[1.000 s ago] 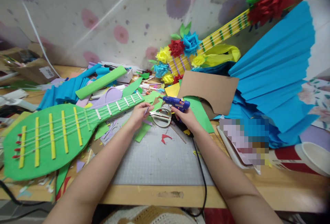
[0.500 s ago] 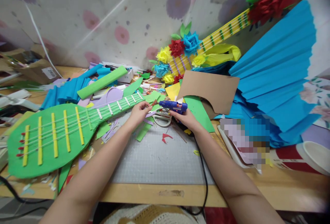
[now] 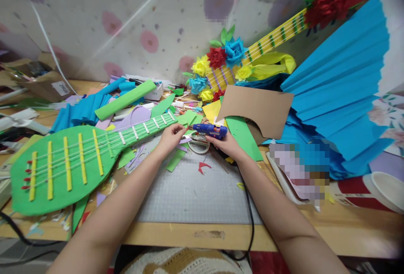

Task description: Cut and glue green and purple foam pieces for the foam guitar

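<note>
My right hand (image 3: 227, 144) is closed around a blue hot glue gun (image 3: 210, 130), its nozzle pointing left. My left hand (image 3: 171, 137) pinches a small red piece (image 3: 187, 128) at the nozzle; its exact shape is partly hidden by my fingers. Just below the glue gun lies a pair of scissors with white handles (image 3: 199, 146). To the left rests a green paper guitar (image 3: 72, 168) with yellow strips, white strings and red tips, its neck reaching toward my left hand. Red paper scraps (image 3: 204, 167) lie on the grey cutting mat (image 3: 195, 200).
Behind stands a yellow guitar (image 3: 273, 40) with paper flowers. Brown cardboard (image 3: 255, 107) and green paper (image 3: 241, 137) lie right of the glue gun. A large blue pleated sheet (image 3: 341, 84) fills the right side. The black cord (image 3: 250, 206) hangs over the table edge.
The glue gun and my right hand have shifted slightly left, bringing the nozzle closer to my left fingertips. The red piece shows less between them.
</note>
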`<state>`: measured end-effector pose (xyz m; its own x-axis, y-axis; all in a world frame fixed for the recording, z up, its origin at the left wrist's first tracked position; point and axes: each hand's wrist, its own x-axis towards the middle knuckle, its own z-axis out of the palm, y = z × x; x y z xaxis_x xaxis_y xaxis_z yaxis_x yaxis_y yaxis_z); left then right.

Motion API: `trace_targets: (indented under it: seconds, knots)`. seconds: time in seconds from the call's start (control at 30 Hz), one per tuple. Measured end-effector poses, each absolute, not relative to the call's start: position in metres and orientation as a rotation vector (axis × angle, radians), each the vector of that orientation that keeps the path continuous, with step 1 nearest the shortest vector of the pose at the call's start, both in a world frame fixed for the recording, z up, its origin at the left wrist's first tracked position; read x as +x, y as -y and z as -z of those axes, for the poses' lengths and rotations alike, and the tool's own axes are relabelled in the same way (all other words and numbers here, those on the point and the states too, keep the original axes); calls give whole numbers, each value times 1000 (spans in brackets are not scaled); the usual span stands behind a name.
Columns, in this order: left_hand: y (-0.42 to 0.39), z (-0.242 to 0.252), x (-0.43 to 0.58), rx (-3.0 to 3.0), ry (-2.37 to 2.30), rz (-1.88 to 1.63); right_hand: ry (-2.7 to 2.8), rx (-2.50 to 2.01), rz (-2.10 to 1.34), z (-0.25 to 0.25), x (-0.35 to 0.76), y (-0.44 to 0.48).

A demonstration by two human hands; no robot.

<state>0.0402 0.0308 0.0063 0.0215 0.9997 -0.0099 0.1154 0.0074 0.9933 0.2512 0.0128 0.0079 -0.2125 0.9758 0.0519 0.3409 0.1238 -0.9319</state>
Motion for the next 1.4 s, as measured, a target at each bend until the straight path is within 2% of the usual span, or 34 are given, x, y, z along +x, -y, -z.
trace_targets:
  seconds: [1.4]
  knots:
    - [-29, 1, 46, 1342, -1360, -1204, 1647, -1287, -1111, -3, 248, -13]
